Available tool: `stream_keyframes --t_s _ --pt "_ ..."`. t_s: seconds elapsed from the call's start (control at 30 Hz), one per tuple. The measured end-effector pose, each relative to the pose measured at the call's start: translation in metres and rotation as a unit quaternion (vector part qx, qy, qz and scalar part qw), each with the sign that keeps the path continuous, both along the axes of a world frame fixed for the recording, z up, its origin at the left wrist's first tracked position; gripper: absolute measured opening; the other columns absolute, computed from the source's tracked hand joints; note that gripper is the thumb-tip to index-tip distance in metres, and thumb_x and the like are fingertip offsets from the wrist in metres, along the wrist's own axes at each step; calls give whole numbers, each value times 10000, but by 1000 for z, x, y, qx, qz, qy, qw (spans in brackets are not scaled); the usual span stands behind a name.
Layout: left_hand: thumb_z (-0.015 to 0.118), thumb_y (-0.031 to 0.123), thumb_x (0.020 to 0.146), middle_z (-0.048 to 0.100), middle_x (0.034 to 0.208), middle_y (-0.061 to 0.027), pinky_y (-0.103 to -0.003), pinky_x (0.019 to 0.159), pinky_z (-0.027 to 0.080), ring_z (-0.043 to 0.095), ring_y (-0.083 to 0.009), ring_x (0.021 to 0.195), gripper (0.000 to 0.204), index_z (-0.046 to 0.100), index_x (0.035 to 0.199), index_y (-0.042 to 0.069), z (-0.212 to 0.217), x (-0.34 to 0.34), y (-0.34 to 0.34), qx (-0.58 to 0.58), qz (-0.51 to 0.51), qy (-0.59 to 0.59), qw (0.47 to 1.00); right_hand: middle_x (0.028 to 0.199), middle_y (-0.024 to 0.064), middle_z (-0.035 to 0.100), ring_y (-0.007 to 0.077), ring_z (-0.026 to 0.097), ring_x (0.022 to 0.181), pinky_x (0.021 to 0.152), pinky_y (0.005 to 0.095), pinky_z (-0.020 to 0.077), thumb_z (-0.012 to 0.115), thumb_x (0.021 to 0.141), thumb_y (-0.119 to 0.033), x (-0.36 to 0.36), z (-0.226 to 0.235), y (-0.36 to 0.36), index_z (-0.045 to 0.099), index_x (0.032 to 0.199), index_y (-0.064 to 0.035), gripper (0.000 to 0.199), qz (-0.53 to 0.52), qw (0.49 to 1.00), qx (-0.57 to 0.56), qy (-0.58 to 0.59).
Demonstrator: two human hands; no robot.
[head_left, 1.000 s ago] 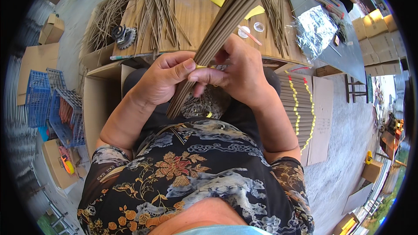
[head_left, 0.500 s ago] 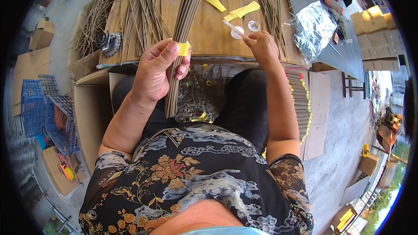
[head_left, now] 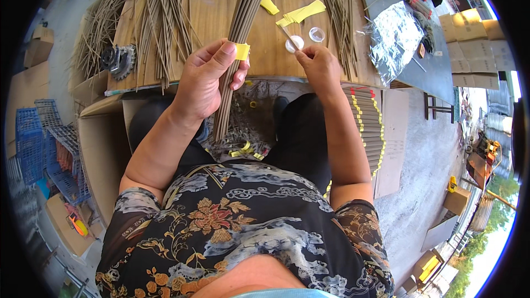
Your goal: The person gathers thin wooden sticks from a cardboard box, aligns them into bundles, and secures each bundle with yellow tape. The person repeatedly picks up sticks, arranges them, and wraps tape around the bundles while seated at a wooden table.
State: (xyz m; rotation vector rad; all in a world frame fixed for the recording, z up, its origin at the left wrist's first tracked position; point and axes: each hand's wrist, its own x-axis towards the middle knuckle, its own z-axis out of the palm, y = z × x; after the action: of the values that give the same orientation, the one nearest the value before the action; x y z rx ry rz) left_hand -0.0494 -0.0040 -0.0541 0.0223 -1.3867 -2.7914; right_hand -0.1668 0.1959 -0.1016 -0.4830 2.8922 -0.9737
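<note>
My left hand (head_left: 207, 74) is closed around a bundle of brown incense sticks (head_left: 249, 8), which slants up and away over the table edge. A yellow paper strip (head_left: 242, 51) lies across the bundle at my thumb and fingertips. Between the fingertips of my right hand (head_left: 321, 69) is a small thin stick (head_left: 288, 36). It passes over a small round white pot (head_left: 298, 39), and its far end lies close to a stack of yellow paper strips (head_left: 302, 13). Beside the pot is a clear round lid (head_left: 316, 35).
Loose incense sticks (head_left: 165, 22) cover the left of the wooden table (head_left: 215, 0), with more (head_left: 341, 22) at its right. A metal gear-like part (head_left: 118, 62) sits at the left edge. Banded bundles (head_left: 369, 124) lie right of my legs; an open cardboard box (head_left: 102, 149) stands left.
My right hand has drawn in to the left, and its stick now points more steeply away from me. The bundle stays in my left hand. The whole view has shifted slightly.
</note>
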Motion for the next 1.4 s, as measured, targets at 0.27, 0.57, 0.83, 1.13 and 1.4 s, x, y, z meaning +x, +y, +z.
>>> stream_keyframes --t_s 0.27,0.57,0.83,1.13,1.4 --pt "442 239 904 572 926 -116 -197 517 377 463 -91 610 271 557 989 9 -26 -31 -1 49 -30 -36 998 736 136 574 307 561 676 607 369 445 537 789 -141 15 40 20 598 801 -59 103 16 993 3 116" --pt "471 246 891 596 941 -85 -199 513 391 472 -69 598 238 548 946 28 -66 -66 28 66 -107 -166 978 714 101 549 285 560 697 618 368 452 530 737 -98 1 27 3 602 745 -57 84 89 967 159 179" --pt "461 253 897 608 940 -72 -185 508 399 478 -62 598 270 507 1013 14 -82 -84 41 89 -119 -206 967 682 107 528 280 561 687 600 376 453 517 717 -75 -2 32 2 556 673 -46 65 120 967 147 168" --pt "469 243 890 603 866 -33 -208 503 395 476 -78 575 240 543 973 31 -80 -86 40 84 -95 -211 969 663 121 549 295 571 652 588 383 455 508 734 -105 -8 35 -1 547 675 -42 95 103 973 122 168" --pt "464 243 893 610 866 -37 -209 507 398 475 -68 577 240 554 946 27 -77 -86 39 92 -111 -188 972 772 108 599 302 577 693 625 375 457 518 784 -163 -10 30 -3 607 778 -58 138 104 974 157 130"
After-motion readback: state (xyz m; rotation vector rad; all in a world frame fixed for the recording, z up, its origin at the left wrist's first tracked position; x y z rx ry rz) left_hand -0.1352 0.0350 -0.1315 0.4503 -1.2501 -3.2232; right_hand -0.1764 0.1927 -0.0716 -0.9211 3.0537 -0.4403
